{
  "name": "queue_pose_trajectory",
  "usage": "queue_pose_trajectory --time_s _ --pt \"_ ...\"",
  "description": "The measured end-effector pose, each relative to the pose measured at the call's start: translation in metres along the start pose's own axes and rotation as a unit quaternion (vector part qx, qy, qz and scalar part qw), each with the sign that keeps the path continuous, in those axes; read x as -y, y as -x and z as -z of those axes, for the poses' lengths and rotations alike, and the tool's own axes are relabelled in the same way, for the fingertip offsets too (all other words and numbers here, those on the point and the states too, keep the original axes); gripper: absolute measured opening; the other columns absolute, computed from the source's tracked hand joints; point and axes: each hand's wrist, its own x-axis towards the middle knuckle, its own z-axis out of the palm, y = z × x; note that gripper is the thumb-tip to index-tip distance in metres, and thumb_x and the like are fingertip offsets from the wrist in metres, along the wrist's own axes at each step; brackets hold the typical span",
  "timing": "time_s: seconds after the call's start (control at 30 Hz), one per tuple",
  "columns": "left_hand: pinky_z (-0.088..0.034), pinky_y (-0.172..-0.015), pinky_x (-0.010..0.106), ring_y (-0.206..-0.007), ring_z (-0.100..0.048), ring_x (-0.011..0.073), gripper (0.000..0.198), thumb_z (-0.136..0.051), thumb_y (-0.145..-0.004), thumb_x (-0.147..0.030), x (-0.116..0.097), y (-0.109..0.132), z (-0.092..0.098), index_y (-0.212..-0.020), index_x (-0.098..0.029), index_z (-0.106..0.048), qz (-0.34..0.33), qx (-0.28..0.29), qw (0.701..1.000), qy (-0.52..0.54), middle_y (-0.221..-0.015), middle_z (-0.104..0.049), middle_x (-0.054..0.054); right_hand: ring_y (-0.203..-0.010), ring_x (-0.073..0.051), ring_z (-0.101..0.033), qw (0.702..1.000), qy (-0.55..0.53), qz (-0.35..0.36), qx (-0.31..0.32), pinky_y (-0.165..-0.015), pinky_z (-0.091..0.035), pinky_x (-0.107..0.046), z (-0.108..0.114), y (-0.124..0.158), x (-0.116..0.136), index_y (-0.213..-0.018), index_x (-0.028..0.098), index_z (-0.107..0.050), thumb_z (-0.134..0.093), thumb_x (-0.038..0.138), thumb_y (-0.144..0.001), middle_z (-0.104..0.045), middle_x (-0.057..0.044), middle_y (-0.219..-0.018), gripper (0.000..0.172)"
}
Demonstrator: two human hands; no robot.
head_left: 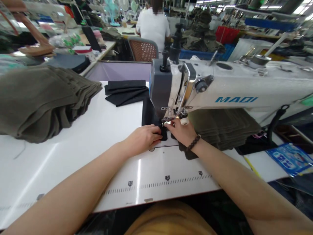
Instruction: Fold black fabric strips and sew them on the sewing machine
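A white and grey sewing machine stands over the table, its needle area just above my hands. Under the presser foot lies a piece of black fabric. My left hand rests on this fabric's near edge, fingers curled and pressed down on it. Close to the needle, my right hand has its thumb and forefinger pinched beside the presser foot. What that pinch holds, if anything, is too small to make out. Folded black fabric pieces lie behind my left hand.
To the left is a big pile of olive-brown fabric pieces. Another olive-brown stack sits beneath the machine arm. A blue packet lies at the right. Ahead, a person in white sits near a brown chair.
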Motion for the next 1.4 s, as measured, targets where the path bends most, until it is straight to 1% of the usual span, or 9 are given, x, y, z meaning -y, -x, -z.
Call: queue_pose_trajectory --time_s 0.1,0.17,0.27,0.37,0.73,0.97,1.27,1.33,1.4 --pt "-0.047 -0.072 0.028 -0.085 -0.054 0.0169 0.023 -0.044 -0.086 -0.023 0.0 0.001 -0.002 -0.093 -0.016 -0.064 0.005 -0.003 1.0 -0.004 -0.094 -0.059 0.006 -0.078 -0.023 -0.059 1.0 0.005 -0.01 -0.009 -0.063 -0.04 -0.029 -0.004 -0.002 0.002 -0.081 0.015 -0.065 -0.049 0.029 -0.082 -0.066 -0.009 -0.079 0.022" --pt "-0.047 -0.072 0.028 -0.085 -0.054 0.017 0.023 -0.044 -0.086 -0.022 -0.001 0.001 -0.002 -0.093 -0.016 -0.064 0.001 -0.01 1.0 -0.009 -0.093 -0.059 0.006 -0.072 -0.021 -0.059 1.0 0.006 -0.011 -0.005 -0.06 -0.039 -0.028 -0.003 -0.002 0.002 -0.079 0.015 -0.066 -0.047 0.025 -0.081 -0.065 -0.008 -0.074 0.021" --pt "-0.047 -0.071 0.028 -0.083 -0.054 0.0167 0.024 -0.043 -0.085 -0.022 -0.001 0.002 -0.003 -0.09 -0.015 -0.065 -0.001 -0.016 1.0 -0.012 -0.092 -0.059 0.006 -0.063 -0.017 -0.057 1.0 -0.002 0.0 0.01 -0.054 -0.037 -0.025 0.003 0.001 0.002 -0.072 0.016 -0.065 -0.049 0.019 -0.076 -0.063 -0.005 -0.066 0.017" --pt "-0.047 -0.069 0.027 -0.081 -0.055 0.016 0.022 -0.044 -0.084 -0.021 -0.002 0.002 -0.002 -0.088 -0.015 -0.066 0.002 -0.017 1.0 -0.011 -0.09 -0.06 0.005 -0.059 -0.014 -0.054 1.0 -0.014 0.013 0.016 -0.052 -0.035 -0.023 0.008 0.004 0.001 -0.068 0.017 -0.064 -0.051 0.016 -0.072 -0.061 -0.003 -0.063 0.014" --pt "-0.045 -0.07 0.028 -0.08 -0.055 0.0156 0.022 -0.045 -0.083 -0.02 0.0 0.003 -0.005 -0.088 -0.017 -0.066 -0.006 -0.033 0.999 -0.015 -0.089 -0.06 0.005 -0.059 -0.013 -0.053 0.998 -0.054 0.016 -0.002 -0.054 -0.036 -0.022 0.003 0.006 -0.002 -0.071 0.017 -0.063 -0.049 0.018 -0.074 -0.06 -0.001 -0.063 0.014" --pt "-0.046 -0.071 0.028 -0.082 -0.055 0.0163 0.02 -0.047 -0.083 -0.021 0.001 0.003 -0.006 -0.09 -0.018 -0.065 -0.007 -0.03 0.999 -0.014 -0.091 -0.059 0.004 -0.057 -0.013 -0.053 0.998 -0.063 0.018 -0.004 -0.053 -0.036 -0.022 0.005 0.006 -0.002 -0.069 0.018 -0.063 -0.05 0.017 -0.072 -0.059 0.0 -0.06 0.013" --pt "-0.047 -0.07 0.029 -0.081 -0.055 0.0173 0.022 -0.045 -0.084 -0.02 0.001 0.002 -0.006 -0.09 -0.017 -0.066 -0.012 -0.041 0.999 -0.004 -0.09 -0.06 0.005 -0.06 -0.013 -0.055 0.996 -0.075 0.043 0.024 -0.057 -0.039 -0.021 0.002 0.004 -0.002 -0.073 0.017 -0.063 -0.05 0.016 -0.077 -0.06 -0.001 -0.063 0.013" --pt "-0.047 -0.072 0.03 -0.083 -0.055 0.0176 0.022 -0.045 -0.084 -0.019 0.001 0.003 -0.007 -0.089 -0.016 -0.066 -0.014 -0.047 0.999 -0.002 -0.092 -0.06 0.006 -0.063 -0.014 -0.055 0.996 -0.068 0.049 0.034 -0.06 -0.039 -0.023 0.01 0.006 0.002 -0.073 0.016 -0.063 -0.05 0.016 -0.078 -0.061 -0.002 -0.065 0.014" --pt "-0.047 -0.077 0.03 -0.087 -0.055 0.0183 0.022 -0.046 -0.083 -0.019 0.002 0.005 -0.009 -0.089 -0.015 -0.066 -0.016 -0.058 0.998 0.002 -0.097 -0.06 0.007 -0.065 -0.015 -0.056 0.994 -0.065 0.071 0.059 -0.061 -0.04 -0.025 0.03 0.015 0.003 -0.074 0.017 -0.064 -0.052 0.018 -0.079 -0.062 -0.003 -0.068 0.013"
